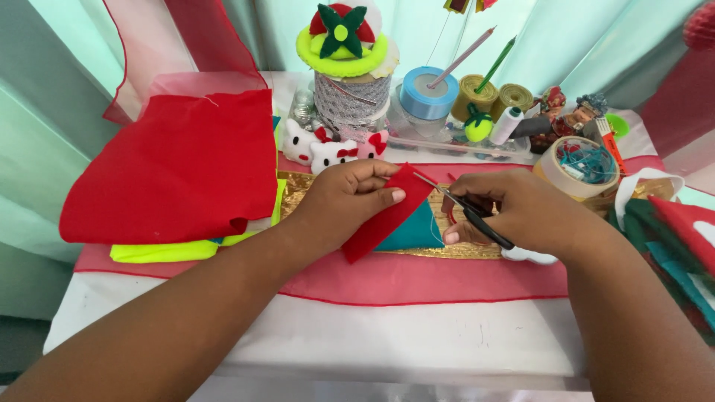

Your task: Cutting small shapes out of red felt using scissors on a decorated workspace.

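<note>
Head view, left hand pinching red felt strip, right hand gripping scissors

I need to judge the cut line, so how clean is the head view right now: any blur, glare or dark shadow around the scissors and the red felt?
Head view: even, soft light, no hard shadows; the red felt piece in the left hand is sharp; the scissors in the right hand are slightly soft; mild glare on the gold strip; edges bow from the wide lens.

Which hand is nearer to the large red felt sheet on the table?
Left. The left hand is just beside the red felt sheet; the right hand, holding scissors, is farther away.
</note>
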